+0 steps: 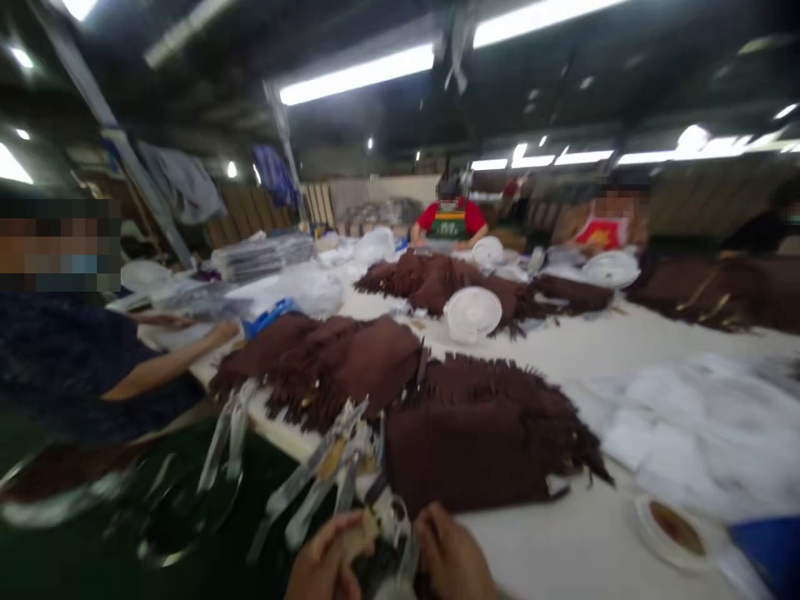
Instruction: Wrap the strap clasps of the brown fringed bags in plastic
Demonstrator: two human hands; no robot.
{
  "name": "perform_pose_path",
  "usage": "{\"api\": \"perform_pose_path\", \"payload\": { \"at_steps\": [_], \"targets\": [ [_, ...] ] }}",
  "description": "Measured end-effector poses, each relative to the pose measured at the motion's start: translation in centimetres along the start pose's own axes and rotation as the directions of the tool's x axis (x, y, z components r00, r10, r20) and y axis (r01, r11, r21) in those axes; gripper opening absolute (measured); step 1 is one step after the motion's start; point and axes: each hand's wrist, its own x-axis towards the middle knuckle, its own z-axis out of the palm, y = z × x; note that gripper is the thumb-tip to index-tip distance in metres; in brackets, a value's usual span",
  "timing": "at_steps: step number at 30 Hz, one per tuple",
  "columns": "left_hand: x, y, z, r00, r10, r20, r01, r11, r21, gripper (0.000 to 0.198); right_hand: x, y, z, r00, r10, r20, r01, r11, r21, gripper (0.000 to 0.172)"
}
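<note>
At the near edge of the table, my left hand point(331, 557) is closed around a small tan piece point(362, 537) whose kind is too blurred to tell. Close by on the right, my right hand point(453, 552) has its fingers pinched together; what they grip is hidden. Between the two hands is a whitish, strap-like loop point(407, 557). Just beyond them lies a dark brown, fringed suede-like piece point(468, 454). Several plastic-wrapped straps point(325, 462) with gold-coloured parts hang over the table edge, left of my hands.
More brown fringed pieces point(337, 358) lie along the white table point(531, 542). A white round lid-like thing point(473, 314) stands among them. White plastic sheeting point(681, 425) and a round tub point(672, 533) are at right. A co-worker point(75, 358) works at left; others sit across the table.
</note>
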Motion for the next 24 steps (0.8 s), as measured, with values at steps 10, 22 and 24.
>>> {"api": "perform_pose_path", "payload": {
  "at_steps": [10, 22, 24],
  "targets": [
    [-0.1, -7.2, -4.4, 0.985, 0.14, -0.101, -0.108, 0.956, 0.272, 0.041, 3.6, 4.2, -6.0, 0.912, -0.264, -0.313, 0.086, 0.87, -0.485, 0.026],
    [3.0, 0.7, 5.4, 0.965, 0.256, 0.053, -0.252, 0.854, 0.455, 0.047, 6.9, 4.9, -10.2, 0.877, -0.134, -0.462, -0.225, 0.735, -0.639, 0.086],
    [2.4, 1.3, 6.8, 0.985, 0.168, 0.047, -0.172, 0.89, 0.421, 0.045, 6.4, 4.9, -10.2, 0.891, -0.086, -0.445, -0.238, 0.747, -0.62, 0.083]
  ]
}}
